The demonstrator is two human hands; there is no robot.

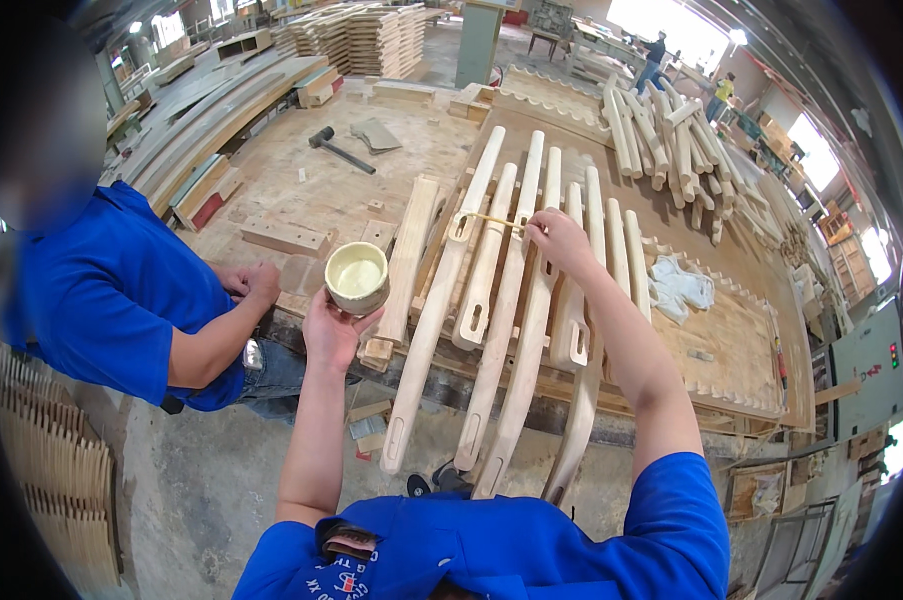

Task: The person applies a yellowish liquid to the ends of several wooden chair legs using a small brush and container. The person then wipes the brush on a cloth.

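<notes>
My left hand (333, 328) holds up a small round cup (357, 296) with a pale yellow, creamy content, just left of a row of wooden parts. Pinched in my right hand (561, 242) is a thin stick (497, 219); it reaches leftward over the parts, its tip at the slot of the leftmost long curved wooden part (437, 310). Several such pale parts lie side by side, with oval slots cut into them. One shorter slotted part (475, 310) lies among them, and the long ones stick out past the bench's near edge.
At my left stands a person in a blue shirt (121, 290), hands together at the bench. A black mallet (341, 150) lies on the bench (271, 190). Wooden legs (671, 150) are piled at the far right, near white gloves (679, 288). Stacked wood slats (51, 460) stand lower left.
</notes>
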